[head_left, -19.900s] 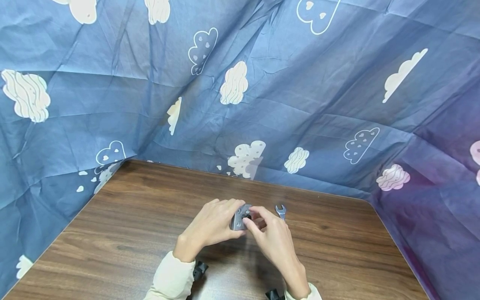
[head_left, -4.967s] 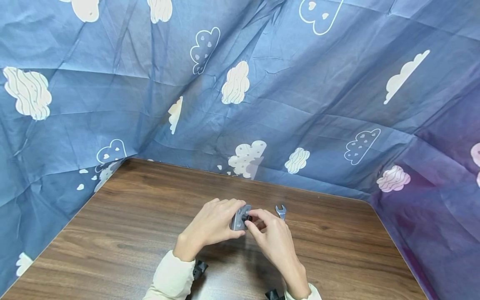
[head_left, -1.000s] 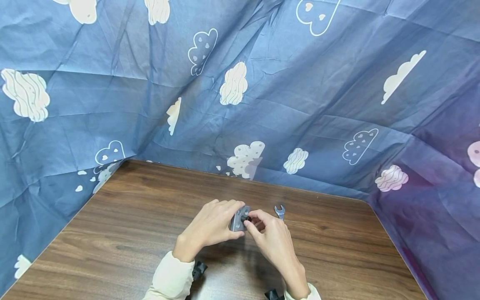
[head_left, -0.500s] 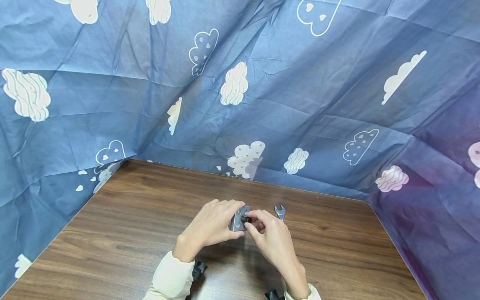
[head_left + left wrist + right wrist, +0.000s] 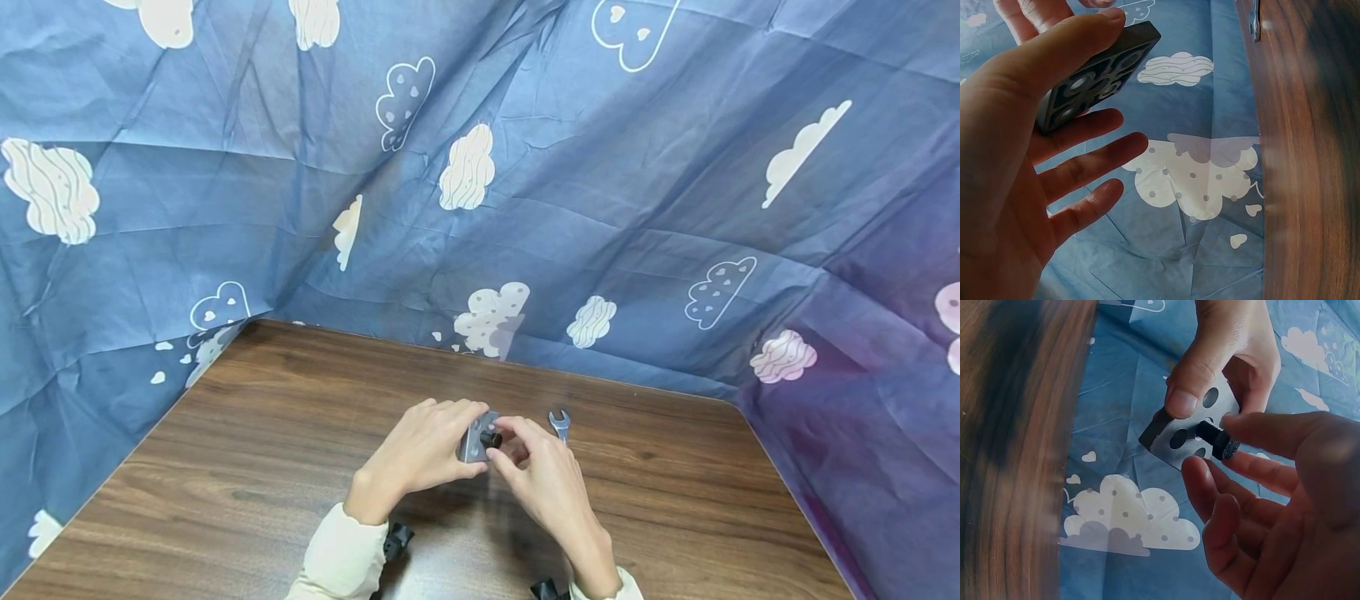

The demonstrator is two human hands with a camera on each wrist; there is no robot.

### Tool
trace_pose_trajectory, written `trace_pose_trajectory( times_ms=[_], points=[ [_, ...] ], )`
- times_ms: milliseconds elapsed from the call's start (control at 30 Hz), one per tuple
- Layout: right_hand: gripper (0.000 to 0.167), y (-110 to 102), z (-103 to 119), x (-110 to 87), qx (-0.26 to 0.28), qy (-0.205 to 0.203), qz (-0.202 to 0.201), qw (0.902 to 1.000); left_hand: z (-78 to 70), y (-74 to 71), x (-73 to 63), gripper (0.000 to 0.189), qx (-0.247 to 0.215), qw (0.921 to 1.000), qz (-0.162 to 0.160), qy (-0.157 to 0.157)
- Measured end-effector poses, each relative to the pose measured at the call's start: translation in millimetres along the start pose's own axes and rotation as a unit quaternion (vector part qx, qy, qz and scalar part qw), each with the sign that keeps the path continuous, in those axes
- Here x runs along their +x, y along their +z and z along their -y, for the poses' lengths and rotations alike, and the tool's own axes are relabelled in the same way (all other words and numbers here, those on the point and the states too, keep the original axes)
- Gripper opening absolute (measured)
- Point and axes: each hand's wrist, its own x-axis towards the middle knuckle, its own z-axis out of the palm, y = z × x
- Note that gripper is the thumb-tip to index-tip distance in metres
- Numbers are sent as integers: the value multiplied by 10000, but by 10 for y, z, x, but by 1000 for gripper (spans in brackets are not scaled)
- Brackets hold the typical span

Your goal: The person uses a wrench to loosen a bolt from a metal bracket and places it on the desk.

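Note:
My left hand [image 5: 423, 446] grips a grey metal block [image 5: 474, 446] by its edges, thumb on one side and fingers on the other. Several round holes show in the block's face in the right wrist view. A black bolt [image 5: 1216, 439] sits in a middle hole, its knurled head and some threaded shank standing out. Around the bolt head, my right hand [image 5: 543, 471] has its thumb and index finger spread; the index fingertip [image 5: 1196, 472] is apart from the head, while the thumb lies close against or beside it. How deep the bolt reaches is hidden.
An open-ended wrench [image 5: 559, 423] lies on the wooden table [image 5: 300, 417] just beyond my right hand, its handle partly hidden. A blue cloth [image 5: 570, 208] with cloud prints hangs behind and beside the table. Black wrist gear [image 5: 397, 542] shows under the sleeves.
The right thumb and index finger pinched the bolt head earlier; now they have spread, leaving more of the bolt in sight. My left hand, the block and the wrench stay nearly in place.

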Motion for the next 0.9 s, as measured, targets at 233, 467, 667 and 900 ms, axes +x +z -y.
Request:
trace_pose_trajectory(
  times_ms=[233,467,667,900],
  points=[
    [22,-9,11,15,36,318,70,9995,-7,4,-2,68,-7,10000,-75,17],
    [12,-5,2,16,-100,304,4,9995,-13,16,0,68,-47,10000,-32,-7],
    [11,3,2,17,-118,284,-15,9995,-16,11,-4,68,-50,10000,-43,3],
    [11,7,2,18,-22,271,-4,9996,-18,3,-2,68,-65,10000,7,2]
  ],
)
